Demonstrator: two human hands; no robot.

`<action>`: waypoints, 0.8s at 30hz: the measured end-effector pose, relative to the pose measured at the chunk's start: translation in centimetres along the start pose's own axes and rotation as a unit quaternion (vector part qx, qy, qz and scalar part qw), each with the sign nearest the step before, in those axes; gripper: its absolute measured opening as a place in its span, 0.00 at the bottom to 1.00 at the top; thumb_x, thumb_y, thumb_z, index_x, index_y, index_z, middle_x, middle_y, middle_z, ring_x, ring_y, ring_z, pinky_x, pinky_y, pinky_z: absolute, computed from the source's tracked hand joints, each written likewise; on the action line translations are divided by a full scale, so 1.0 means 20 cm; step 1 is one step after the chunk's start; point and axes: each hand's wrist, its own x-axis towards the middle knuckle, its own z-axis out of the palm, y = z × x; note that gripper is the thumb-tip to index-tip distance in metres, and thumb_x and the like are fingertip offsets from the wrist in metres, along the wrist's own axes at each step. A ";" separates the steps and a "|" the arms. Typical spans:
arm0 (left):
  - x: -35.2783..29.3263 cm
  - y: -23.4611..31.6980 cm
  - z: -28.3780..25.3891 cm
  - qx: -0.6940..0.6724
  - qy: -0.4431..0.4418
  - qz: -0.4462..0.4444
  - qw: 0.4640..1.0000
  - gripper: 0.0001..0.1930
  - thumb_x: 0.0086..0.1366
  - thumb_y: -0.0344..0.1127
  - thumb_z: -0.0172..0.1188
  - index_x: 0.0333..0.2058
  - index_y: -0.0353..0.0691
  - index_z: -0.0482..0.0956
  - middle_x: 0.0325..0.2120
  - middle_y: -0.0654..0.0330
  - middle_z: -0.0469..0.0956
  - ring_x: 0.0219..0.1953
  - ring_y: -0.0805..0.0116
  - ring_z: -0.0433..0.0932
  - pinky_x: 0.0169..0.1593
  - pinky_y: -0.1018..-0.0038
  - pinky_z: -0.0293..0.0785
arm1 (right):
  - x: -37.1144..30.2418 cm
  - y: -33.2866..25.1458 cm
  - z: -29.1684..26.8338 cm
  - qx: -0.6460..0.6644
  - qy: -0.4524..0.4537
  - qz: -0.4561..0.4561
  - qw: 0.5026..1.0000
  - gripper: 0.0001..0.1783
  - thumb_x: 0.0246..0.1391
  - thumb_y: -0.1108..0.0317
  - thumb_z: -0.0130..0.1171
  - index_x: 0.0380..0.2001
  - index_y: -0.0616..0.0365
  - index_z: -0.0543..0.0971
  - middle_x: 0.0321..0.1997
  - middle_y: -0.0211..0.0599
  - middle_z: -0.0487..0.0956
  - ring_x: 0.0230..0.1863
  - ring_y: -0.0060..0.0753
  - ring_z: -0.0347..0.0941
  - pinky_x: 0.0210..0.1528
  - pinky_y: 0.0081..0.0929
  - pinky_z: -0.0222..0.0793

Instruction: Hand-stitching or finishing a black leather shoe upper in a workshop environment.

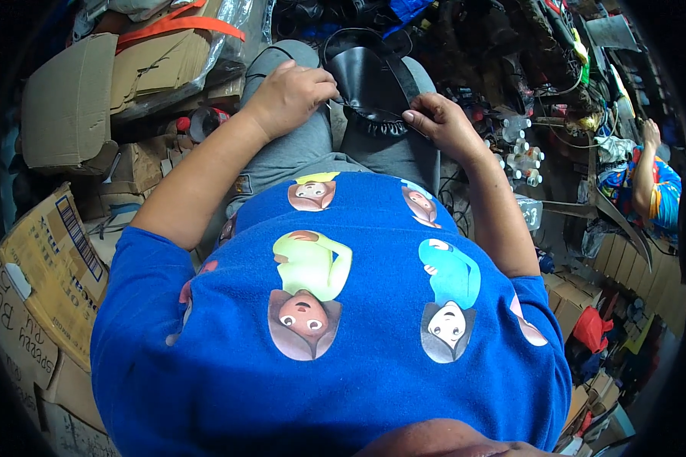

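A shiny black leather-like piece point(360, 76) lies across my lap, with a black strap or band curving round its far side. Its near edge is gathered into small puckers with pale highlights. My left hand point(301, 95) is at the piece's left edge, fingers pinched together on it. At the right edge, my right hand point(440, 124) is closed with thumb and fingertips together, gripping the border. Whether a thread or needle is between the fingers is too small to tell. Grey trousers point(293, 141) show under the piece.
Flattened cardboard point(68, 107) and an orange strap point(179, 27) are piled at the left. Several clear plastic bottles point(522, 156) stand on the right. A person in a colourful shirt point(663, 190) sits farther right. Dark clutter and cables point(511, 46) fill the far side.
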 end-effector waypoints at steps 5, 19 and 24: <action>0.00 0.01 0.01 0.021 0.033 0.023 0.999 0.06 0.53 0.30 0.60 0.31 0.45 0.79 0.37 0.68 0.80 0.38 0.70 0.78 0.42 0.71 0.67 | -0.02 0.00 0.00 -0.017 0.025 -0.021 0.999 0.13 0.52 0.62 0.63 0.31 0.62 0.77 0.28 0.35 0.74 0.31 0.25 0.69 0.34 0.25 0.65; -0.01 0.01 0.01 0.033 0.009 0.025 0.999 0.07 0.52 0.30 0.60 0.33 0.44 0.78 0.39 0.66 0.79 0.38 0.69 0.78 0.42 0.71 0.67 | -0.02 0.00 0.01 -0.040 0.034 -0.044 0.998 0.12 0.51 0.63 0.63 0.31 0.61 0.77 0.29 0.39 0.75 0.32 0.33 0.71 0.36 0.29 0.66; 0.04 0.04 0.03 0.030 0.003 0.036 0.999 0.11 0.51 0.31 0.61 0.36 0.45 0.78 0.38 0.66 0.77 0.37 0.68 0.77 0.42 0.70 0.66 | -0.02 0.00 0.01 0.010 0.025 0.000 1.000 0.12 0.52 0.64 0.61 0.29 0.63 0.75 0.27 0.34 0.72 0.31 0.23 0.68 0.33 0.23 0.64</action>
